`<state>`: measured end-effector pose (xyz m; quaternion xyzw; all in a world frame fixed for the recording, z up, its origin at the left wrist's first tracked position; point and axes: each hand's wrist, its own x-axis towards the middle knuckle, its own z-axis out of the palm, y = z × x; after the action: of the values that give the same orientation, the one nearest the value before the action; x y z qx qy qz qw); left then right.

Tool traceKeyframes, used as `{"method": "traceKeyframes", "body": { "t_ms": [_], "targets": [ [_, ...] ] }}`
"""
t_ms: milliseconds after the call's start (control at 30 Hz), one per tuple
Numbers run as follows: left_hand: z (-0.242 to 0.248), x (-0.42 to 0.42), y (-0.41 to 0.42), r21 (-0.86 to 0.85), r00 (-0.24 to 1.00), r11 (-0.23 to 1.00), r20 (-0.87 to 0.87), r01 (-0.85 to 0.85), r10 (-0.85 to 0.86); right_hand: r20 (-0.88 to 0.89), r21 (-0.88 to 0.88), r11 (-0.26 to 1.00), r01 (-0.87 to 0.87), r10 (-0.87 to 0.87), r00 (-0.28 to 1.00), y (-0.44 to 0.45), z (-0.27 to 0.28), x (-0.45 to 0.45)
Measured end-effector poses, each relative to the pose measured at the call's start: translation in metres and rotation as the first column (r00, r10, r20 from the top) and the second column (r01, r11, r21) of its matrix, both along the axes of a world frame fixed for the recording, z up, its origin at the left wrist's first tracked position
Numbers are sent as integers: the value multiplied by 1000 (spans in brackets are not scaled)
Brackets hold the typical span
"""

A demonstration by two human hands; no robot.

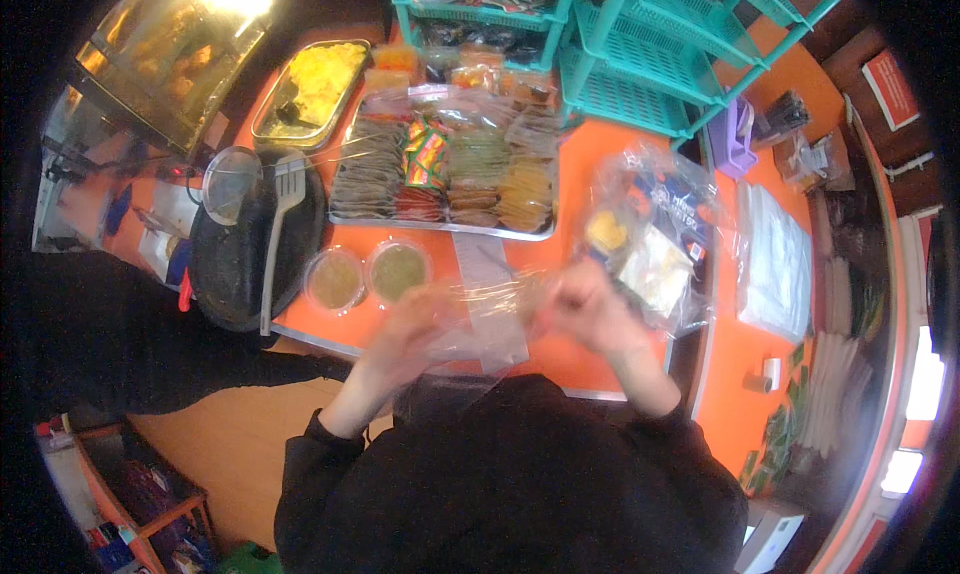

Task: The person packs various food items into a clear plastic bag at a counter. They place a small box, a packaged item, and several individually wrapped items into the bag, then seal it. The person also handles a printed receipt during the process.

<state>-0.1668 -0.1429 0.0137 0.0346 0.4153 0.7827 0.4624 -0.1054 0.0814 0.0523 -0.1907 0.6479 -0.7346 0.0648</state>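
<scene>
Between my two hands, in front of my body, a clear plastic bag [484, 326] is stretched over the orange table's front edge. My left hand [420, 323] grips its left side, and my right hand [581, 304] pinches the other side; both are blurred. Just beyond my left hand stand two round lidded plastic tubs, one with brownish contents [335, 280] and one with green [399, 272]. Farther back lies a metal tray [442, 227] filled with rows of small packets. To the right of my right hand sits a clear bag with a printed dark pack and white contents [656, 266].
A slotted spatula [281, 221] rests across a dark round pan [232, 274] at left, with a strainer [232, 185] beside it. Behind are a tray of yellow food [322, 86] and teal plastic racks [645, 71]. A dark-clothed person [150, 334] stands at left. Stacked plastic bags [776, 263] lie right.
</scene>
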Motion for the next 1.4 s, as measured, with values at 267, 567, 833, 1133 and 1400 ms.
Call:
{"method": "traceKeyframes", "body": {
  "t_ms": [267, 567, 833, 1133, 1400],
  "targets": [
    [-13, -38, 7, 371, 993, 922, 81, -111, 87, 667, -630, 565, 533, 42, 744, -39, -25, -14],
    [-38, 0, 9, 336, 976, 934, 213, -119, 47, 671, -669, 553, 497, 159, 725, -36, -63, 28],
    [-44, 3, 17, 776, 771, 627, 356, 72, -528, 745, -441, 739, 509, -15, 667, -7, -19, 10],
    [-24, -3, 0, 202, 972, 979, 220, 40, -85, 363, -931, 310, 193, 732, 576, -4, -43, 23],
    [-21, 26, 21, 302, 977, 935, 151, -188, 148, 757, -472, 726, 500, 44, 652, -4, -53, 40]
  ]
}}
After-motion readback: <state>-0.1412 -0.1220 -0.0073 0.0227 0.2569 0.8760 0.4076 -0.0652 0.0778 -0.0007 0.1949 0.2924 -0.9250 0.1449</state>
